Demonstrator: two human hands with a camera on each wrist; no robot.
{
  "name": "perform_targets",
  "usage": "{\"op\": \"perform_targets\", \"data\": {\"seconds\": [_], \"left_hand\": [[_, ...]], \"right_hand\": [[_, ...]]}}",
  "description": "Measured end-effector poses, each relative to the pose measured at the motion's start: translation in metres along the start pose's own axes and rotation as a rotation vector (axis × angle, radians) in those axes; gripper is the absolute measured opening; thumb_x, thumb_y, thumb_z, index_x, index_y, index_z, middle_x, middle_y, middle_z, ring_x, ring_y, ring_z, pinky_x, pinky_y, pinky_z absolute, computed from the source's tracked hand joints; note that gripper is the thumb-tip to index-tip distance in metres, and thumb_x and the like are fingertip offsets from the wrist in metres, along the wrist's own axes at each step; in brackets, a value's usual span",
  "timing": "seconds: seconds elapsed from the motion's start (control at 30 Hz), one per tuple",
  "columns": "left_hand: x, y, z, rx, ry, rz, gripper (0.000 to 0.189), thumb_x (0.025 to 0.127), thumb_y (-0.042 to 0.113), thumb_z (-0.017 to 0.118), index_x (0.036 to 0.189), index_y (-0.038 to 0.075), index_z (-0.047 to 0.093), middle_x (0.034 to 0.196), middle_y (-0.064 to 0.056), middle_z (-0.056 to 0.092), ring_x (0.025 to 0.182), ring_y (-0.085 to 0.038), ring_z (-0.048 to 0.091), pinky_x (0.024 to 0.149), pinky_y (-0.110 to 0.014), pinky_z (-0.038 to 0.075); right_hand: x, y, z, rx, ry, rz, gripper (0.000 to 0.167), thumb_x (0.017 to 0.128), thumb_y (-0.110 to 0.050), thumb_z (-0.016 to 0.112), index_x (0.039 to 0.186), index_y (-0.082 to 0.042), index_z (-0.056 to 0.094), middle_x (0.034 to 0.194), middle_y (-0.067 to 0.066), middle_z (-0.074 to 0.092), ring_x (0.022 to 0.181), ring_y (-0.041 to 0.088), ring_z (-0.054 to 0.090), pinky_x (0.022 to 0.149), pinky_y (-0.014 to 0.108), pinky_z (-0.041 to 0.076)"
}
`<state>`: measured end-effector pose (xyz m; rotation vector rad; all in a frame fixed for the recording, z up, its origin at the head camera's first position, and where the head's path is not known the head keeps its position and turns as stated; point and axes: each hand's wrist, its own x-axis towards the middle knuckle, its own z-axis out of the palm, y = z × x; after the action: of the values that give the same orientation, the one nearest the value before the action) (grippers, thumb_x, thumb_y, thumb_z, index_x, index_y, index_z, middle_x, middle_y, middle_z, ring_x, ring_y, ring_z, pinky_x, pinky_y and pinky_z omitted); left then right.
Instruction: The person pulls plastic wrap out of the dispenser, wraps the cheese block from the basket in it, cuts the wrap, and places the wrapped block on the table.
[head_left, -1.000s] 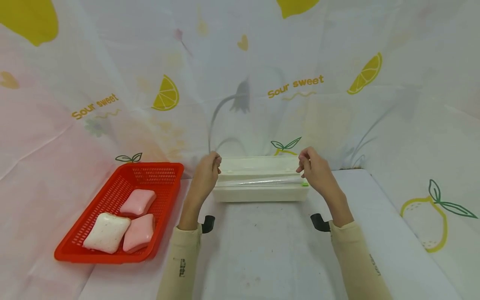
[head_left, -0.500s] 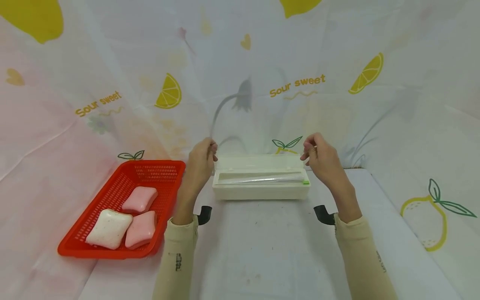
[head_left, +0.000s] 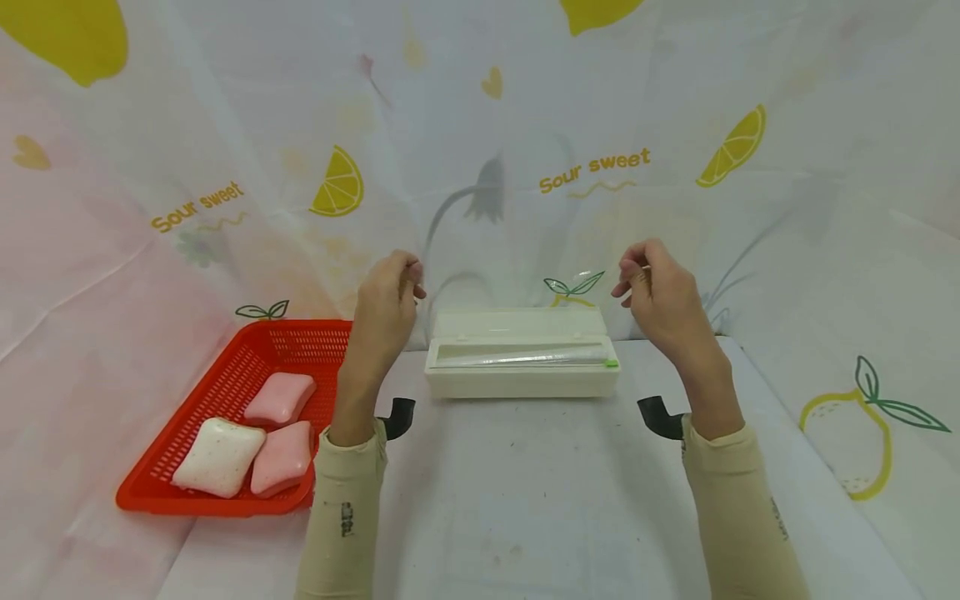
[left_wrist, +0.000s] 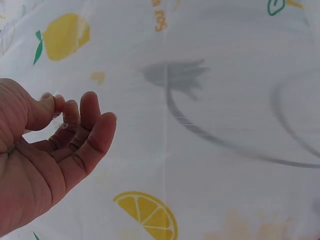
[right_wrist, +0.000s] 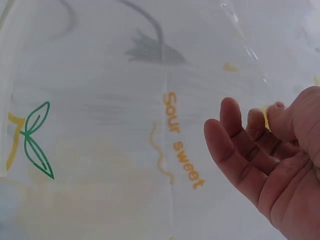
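A white cling film box (head_left: 522,386) stands against the back wall with its lid (head_left: 519,322) raised and a clear roll (head_left: 525,358) inside. My left hand (head_left: 386,304) is above and left of the box, thumb and forefinger pinching the film's edge. On the other side, my right hand (head_left: 663,296) pinches it too. The transparent cling film (right_wrist: 252,54) shows mainly as thin glints running to the right fingertips in the right wrist view. Most of the sheet between the hands is too clear to make out. In the left wrist view the other fingers are loosely bent.
At the left, a red plastic basket (head_left: 217,504) holds two pink soap-like blocks (head_left: 281,458) and a white one (head_left: 219,457). A green slider (head_left: 612,363) sits at the box's right end. The white table (head_left: 517,500) extends in front, with a printed cloth behind.
Both hands have risen from beside the box's lid and spread slightly apart, pinching the film. The box and basket stay put, apart from a small shift of the head view.
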<state>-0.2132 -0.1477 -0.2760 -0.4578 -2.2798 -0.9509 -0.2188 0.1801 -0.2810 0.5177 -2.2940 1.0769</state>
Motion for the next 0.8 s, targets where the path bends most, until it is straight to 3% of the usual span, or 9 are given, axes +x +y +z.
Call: {"op": "perform_targets", "data": {"seconds": [0.2,0.63,0.8], "left_hand": [[0.003,0.011,-0.013,-0.008,0.05,0.039,0.009,0.101,0.004,0.052,0.101,-0.004,0.057,0.092,-0.017,0.058,0.079,-0.027,0.063,0.073,-0.038,0.053],[-0.001,0.036,-0.038,-0.004,0.156,0.117,0.012,0.1,0.006,0.052,0.1,-0.004,0.058,0.092,-0.016,0.058,0.079,-0.023,0.061,0.076,-0.033,0.052],[-0.008,0.042,-0.044,0.01,0.173,0.138,0.015,0.1,0.009,0.052,0.102,-0.005,0.058,0.094,-0.016,0.056,0.082,-0.022,0.061,0.076,-0.027,0.05]], "right_hand": [[0.001,-0.014,-0.01,0.042,0.047,-0.057,0.017,0.103,-0.013,0.05,0.102,0.004,0.05,0.084,0.011,0.057,0.07,0.006,0.061,0.063,0.017,0.051],[-0.004,-0.046,-0.032,0.027,0.118,-0.197,0.003,0.097,0.0,0.056,0.099,0.002,0.058,0.083,0.005,0.058,0.072,0.007,0.06,0.073,0.013,0.048],[-0.009,-0.05,-0.041,0.025,0.086,-0.242,0.019,0.086,0.005,0.07,0.103,0.001,0.065,0.087,0.001,0.058,0.078,0.007,0.058,0.073,0.013,0.048]]}}
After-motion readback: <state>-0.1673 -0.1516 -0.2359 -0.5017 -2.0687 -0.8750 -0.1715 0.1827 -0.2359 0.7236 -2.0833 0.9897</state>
